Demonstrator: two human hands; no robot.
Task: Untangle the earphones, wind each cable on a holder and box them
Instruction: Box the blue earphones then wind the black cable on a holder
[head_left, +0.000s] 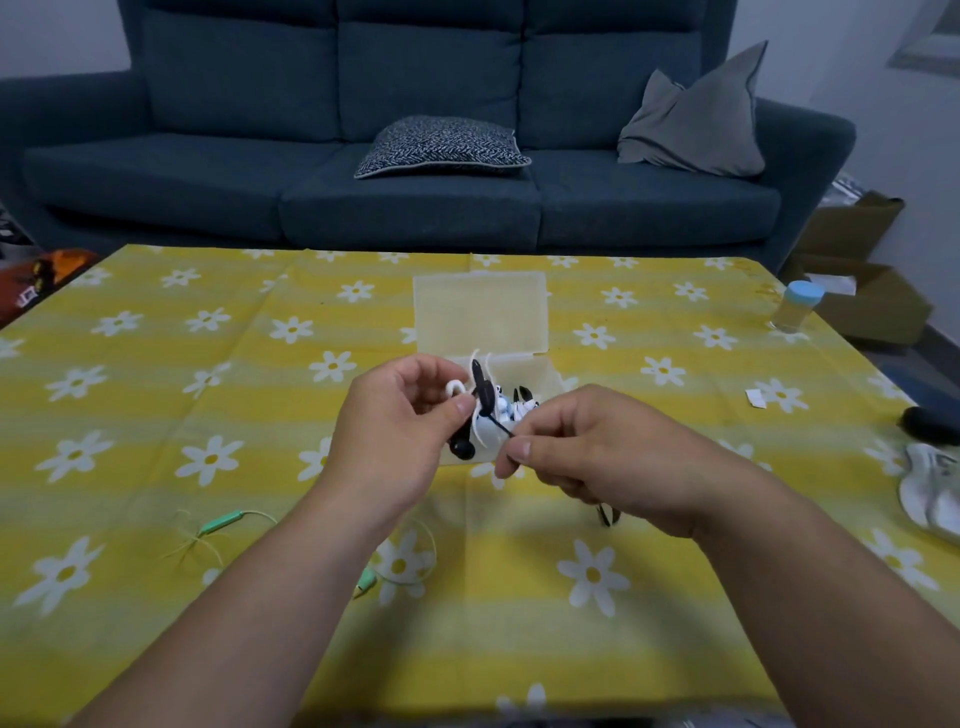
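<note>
Above flowered tablecloth (156, 395), before open clear box (480, 312): left hand (400, 431) pinches white holder (456, 387) with black earphones (461, 448); right hand (597, 457) pinches their cable (500, 425) taut. Green earphones (221, 522) lie near left forearm.

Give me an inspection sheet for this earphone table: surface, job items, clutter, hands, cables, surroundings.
Surface: table under a yellow flowered cloth.
Job's things: clear box, lid open, more earphones inside; white holder and black earphone held in front of it.
Clutter: blue-lidded jar, paper scrap, a dark object and a white object at the right edge, not identifiable.
Hands: left hand grips the white holder; right hand pinches the black cable.
Cables: black cable runs between the hands; green earphones lie loose on the cloth, near left.
Surroundings: blue sofa with two cushions; cardboard boxes on the floor at right.
</note>
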